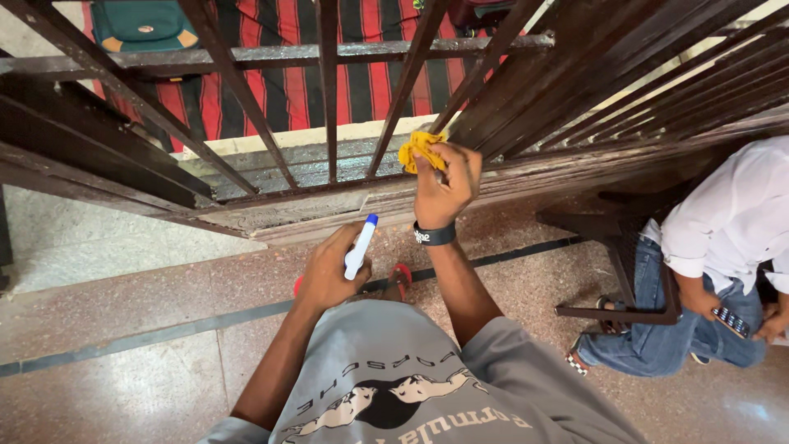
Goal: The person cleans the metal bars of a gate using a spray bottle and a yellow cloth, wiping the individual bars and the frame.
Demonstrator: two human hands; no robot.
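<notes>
My right hand (444, 182) grips a crumpled yellow cloth (421, 149) and presses it against the foot of a dark brown window bar (408, 78), just above the worn sill (288, 210). A black wristband circles that wrist. Lower and to the left, my left hand (329, 271) is closed around a white spray bottle with a blue cap (359, 247), held upright in front of my grey printed shirt.
Dark metal bars (222, 90) of the grille run across the whole upper view. Beyond them lie a red and black striped cloth (283, 90) and a teal bag (144, 25). At right, a person in a white shirt (731, 222) and jeans sits by a dark chair (625, 247). Speckled stone floor (123, 329) lies below.
</notes>
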